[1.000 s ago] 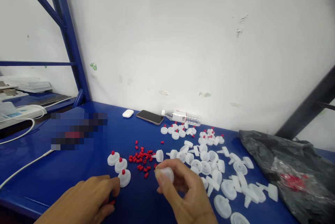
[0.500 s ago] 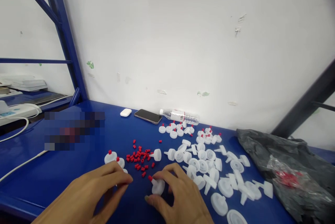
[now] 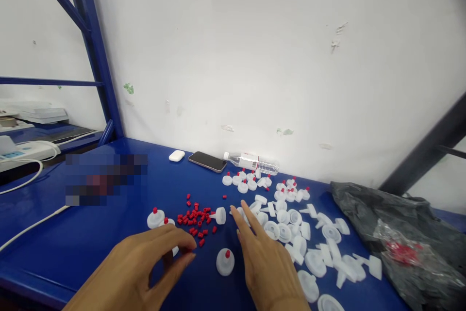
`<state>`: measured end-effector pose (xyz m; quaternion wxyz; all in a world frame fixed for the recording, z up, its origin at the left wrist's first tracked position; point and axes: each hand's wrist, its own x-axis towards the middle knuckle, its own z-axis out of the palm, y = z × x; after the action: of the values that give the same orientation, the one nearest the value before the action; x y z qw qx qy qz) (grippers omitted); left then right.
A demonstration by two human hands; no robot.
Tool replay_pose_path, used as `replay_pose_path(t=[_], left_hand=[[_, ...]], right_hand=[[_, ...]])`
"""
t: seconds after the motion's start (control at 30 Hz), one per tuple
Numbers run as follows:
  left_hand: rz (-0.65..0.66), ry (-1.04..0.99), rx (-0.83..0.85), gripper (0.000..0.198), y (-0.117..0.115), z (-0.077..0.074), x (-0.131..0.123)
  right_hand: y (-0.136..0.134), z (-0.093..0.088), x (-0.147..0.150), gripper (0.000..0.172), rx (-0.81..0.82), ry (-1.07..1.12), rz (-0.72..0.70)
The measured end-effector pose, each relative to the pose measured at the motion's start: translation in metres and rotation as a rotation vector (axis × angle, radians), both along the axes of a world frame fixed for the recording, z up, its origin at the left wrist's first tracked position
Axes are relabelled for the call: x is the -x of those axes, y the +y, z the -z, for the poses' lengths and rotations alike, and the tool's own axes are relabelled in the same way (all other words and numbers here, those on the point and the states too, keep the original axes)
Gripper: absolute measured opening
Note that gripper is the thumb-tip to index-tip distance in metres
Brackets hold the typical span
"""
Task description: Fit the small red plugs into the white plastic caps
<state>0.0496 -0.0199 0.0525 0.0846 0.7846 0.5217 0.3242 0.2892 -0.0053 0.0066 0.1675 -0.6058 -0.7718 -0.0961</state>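
The left hand (image 3: 145, 265) is curling loosely, thumb and forefinger parted by a narrow gap, and is gripping nothing visible. The right hand (image 3: 267, 262) is stretching out flat and released, fingers pointing forward over bare white spouts (image 3: 316, 262); whether its fingertips are touching them cannot be told. Between the two hands, just left of the right one, a red-capped spout (image 3: 225, 262) is standing on the desk (image 3: 204, 286), tip upward. Beyond the left hand's fingertips, loose red caps (image 3: 199, 223) are lying scattered, with a lone uncapped spout (image 3: 220, 216) lying at their right edge. Just past the left knuckles, finished-looking spouts with red tips (image 3: 156, 219) are standing, partly hidden by that hand. Right of the right hand, the bare spouts are lying jumbled, and farther right a dark plastic bag (image 3: 364, 204) is sprawling. Well beyond the right fingertips, a clear bottle (image 3: 251, 161) is lying.
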Motion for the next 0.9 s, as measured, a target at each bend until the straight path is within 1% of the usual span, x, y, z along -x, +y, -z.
replay_pose_path(t=[0.03,0.07,0.13,0.2,0.3,0.33,0.4,0.5,0.57,0.63,0.7,0.8,0.9], left_hand=[[-0.01,0.004,0.023,0.021,0.001,-0.001,-0.001],[-0.02,0.001,0.038,0.021,0.002,-0.001,-0.002],[-0.025,-0.018,0.05,0.02,0.003,-0.001,-0.003],[-0.017,-0.043,0.035,0.018,0.004,0.0,-0.006],[-0.028,-0.117,0.031,0.019,0.005,0.001,-0.011],[-0.047,-0.159,0.045,0.019,0.007,0.0,-0.014],[-0.063,-0.261,0.049,0.017,0.009,-0.002,-0.017],[-0.048,-0.382,0.031,0.013,0.013,-0.01,-0.02],[-0.04,-0.442,0.049,0.012,0.013,-0.018,-0.021],[-0.021,-0.493,0.1,0.014,0.011,-0.026,-0.021],[0.024,-0.527,0.17,0.016,0.009,-0.03,-0.02],[0.051,-0.55,0.27,0.019,0.008,-0.03,-0.018],[0.037,-0.574,0.268,0.017,0.008,-0.028,-0.019]], right_hand=[[0.002,0.004,-0.002,0.071,0.01,-0.054,-0.008],[0.004,0.007,-0.003,0.071,0.015,-0.061,-0.017],[0.006,0.008,-0.003,0.064,0.006,-0.008,-0.018],[0.005,0.003,-0.002,0.051,-0.003,0.049,-0.019],[0.0,-0.01,0.001,0.041,-0.018,0.09,-0.014],[-0.002,-0.015,0.003,0.038,-0.032,0.138,-0.012],[-0.009,-0.026,0.007,0.033,-0.036,0.316,-0.036],[-0.019,-0.039,0.013,0.027,0.032,0.685,-0.11],[-0.025,-0.045,0.017,0.026,0.086,0.861,-0.128],[-0.028,-0.049,0.021,0.026,0.115,0.965,-0.125],[-0.028,-0.05,0.024,0.026,0.136,1.038,-0.126],[-0.027,-0.048,0.026,0.028,0.144,1.167,-0.168],[-0.026,-0.044,0.026,0.034,0.133,1.251,-0.222]])
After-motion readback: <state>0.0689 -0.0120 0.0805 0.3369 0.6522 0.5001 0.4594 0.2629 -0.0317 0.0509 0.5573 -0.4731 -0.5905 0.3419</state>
